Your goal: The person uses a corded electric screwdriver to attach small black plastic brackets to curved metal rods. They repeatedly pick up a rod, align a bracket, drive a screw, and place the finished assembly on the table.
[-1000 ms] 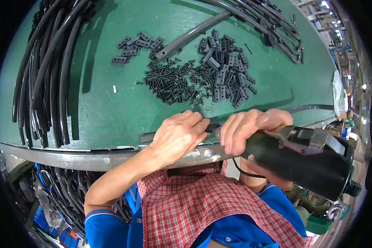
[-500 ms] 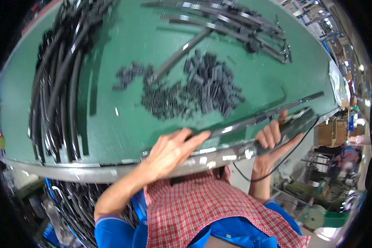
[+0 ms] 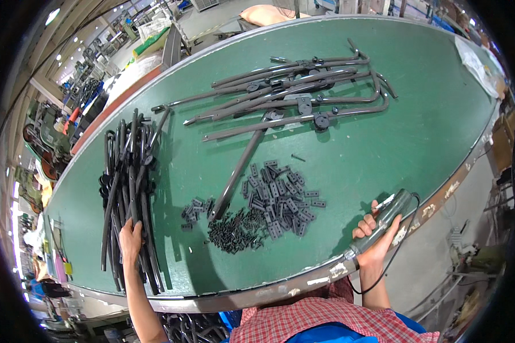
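- The left hand (image 3: 131,237) was on the left-hand bundle of tubes (image 3: 133,194), its fingers bent over one of them; whether they had closed round it, I could not tell.
- Those tubes lay in a dark, overlapping heap at the left of the green table (image 3: 435,154), their lower ends near its front edge.
- The right hand (image 3: 376,233) was wrapped round the driver (image 3: 387,215), grasping it above the table's front edge, well apart from the tubes.
- The driver lay aslant, its cord (image 3: 391,258) looping down past the right wrist.
- Between the hands, a pile of screws (image 3: 234,232) lay beside a pile of blocks (image 3: 285,200), with a few more blocks to the screws' left.
- A single tube (image 3: 240,170) slanted from the screws up to the bent frames (image 3: 349,113) at the back.
- A lone screw (image 3: 298,158) lay above the blocks.
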The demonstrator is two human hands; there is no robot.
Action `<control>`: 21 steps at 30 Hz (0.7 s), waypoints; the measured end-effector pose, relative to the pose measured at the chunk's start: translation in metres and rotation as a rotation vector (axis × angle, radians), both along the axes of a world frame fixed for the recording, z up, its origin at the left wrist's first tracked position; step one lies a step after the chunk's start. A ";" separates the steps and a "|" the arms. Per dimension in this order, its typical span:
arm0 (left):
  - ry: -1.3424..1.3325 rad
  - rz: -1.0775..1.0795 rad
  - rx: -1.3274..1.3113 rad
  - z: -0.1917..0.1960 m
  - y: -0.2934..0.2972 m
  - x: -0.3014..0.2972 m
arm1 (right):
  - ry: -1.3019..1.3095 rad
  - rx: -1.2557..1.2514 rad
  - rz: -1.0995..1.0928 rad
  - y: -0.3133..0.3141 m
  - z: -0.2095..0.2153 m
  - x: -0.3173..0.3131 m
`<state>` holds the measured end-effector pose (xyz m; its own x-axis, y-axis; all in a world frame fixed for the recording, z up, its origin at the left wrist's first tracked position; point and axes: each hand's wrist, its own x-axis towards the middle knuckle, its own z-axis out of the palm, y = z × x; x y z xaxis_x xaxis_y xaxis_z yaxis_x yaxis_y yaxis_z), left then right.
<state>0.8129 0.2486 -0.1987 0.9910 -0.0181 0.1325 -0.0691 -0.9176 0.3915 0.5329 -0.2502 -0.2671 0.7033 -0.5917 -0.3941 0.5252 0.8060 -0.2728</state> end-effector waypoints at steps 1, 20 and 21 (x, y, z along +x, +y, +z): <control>-0.095 -0.058 0.545 0.002 0.033 0.013 | 0.003 0.012 0.024 -0.002 -0.003 0.000; -0.523 -0.159 0.347 -0.051 -0.236 0.153 | -0.050 -0.017 0.045 -0.012 -0.016 -0.008; -0.488 -0.035 0.486 -0.048 -0.197 0.157 | 0.000 0.005 0.003 -0.007 -0.008 -0.003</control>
